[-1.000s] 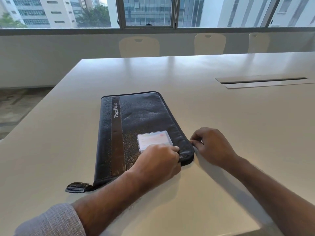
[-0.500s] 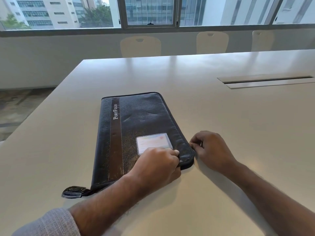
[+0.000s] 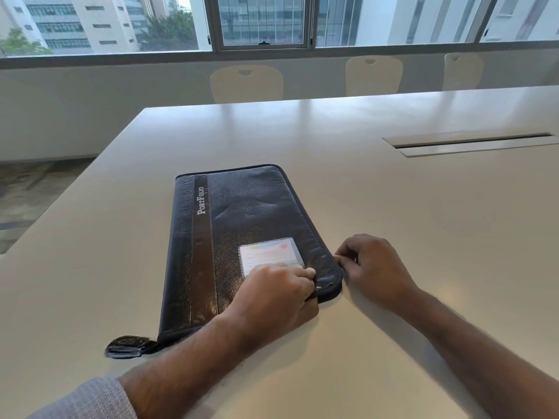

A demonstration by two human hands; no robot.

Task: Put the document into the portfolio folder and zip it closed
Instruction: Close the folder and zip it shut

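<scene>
A black leather portfolio folder (image 3: 242,225) lies flat and closed on the white table (image 3: 423,237), with a clear card window near its front right corner. My left hand (image 3: 272,297) grips the folder's front right corner, fingers curled over the edge. My right hand (image 3: 372,267) sits just right of that corner, fingertips pinched at the zipper edge; the zipper pull itself is hidden. A black tab (image 3: 127,347) sticks out at the folder's front left corner. No document is in sight.
A cable slot (image 3: 469,142) is set into the table at the right. Three pale chairs (image 3: 246,83) stand along the far edge below a wide window. Floor shows beyond the table's left edge.
Both hands stay at the folder's front right corner. The folder and hands have barely shifted; the view has tilted a little.
</scene>
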